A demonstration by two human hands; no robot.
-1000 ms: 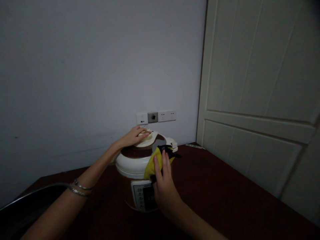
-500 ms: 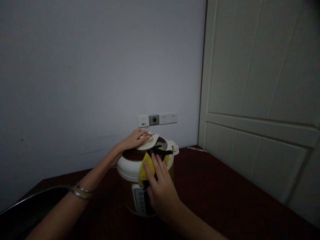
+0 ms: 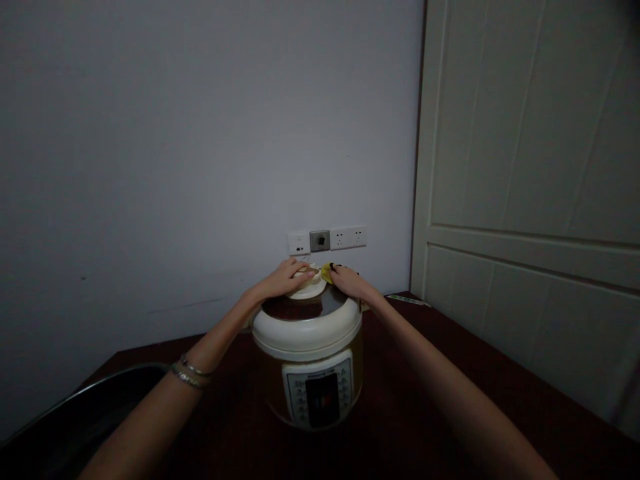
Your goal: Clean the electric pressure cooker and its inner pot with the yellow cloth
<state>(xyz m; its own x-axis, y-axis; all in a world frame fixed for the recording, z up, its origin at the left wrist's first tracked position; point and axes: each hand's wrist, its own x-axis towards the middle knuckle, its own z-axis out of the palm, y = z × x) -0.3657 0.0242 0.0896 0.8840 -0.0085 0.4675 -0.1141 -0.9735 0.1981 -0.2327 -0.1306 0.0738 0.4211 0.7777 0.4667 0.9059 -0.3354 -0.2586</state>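
An electric pressure cooker [image 3: 307,339] with a white lid rim, dark lid top and front button panel stands on the dark red table. My left hand [image 3: 285,278] rests over the raised white lid handle [image 3: 306,289], fingers at its far side and thumb along the top. At the back right of the lid, my right hand [image 3: 347,281] presses a yellow and black cloth [image 3: 327,273] against it. Most of the cloth is hidden behind the fingers.
A large dark pan [image 3: 95,407] sits at the lower left. Wall sockets [image 3: 349,237] are behind the cooker. On the right stands a pale panelled door [image 3: 525,167]; a thin patterned strip [image 3: 407,300] lies at the table's back edge.
My right hand has moved the cloth from the lid's front edge to its back right, uncovering the front panel. My left hand stays on the handle. The view has shifted slightly left.
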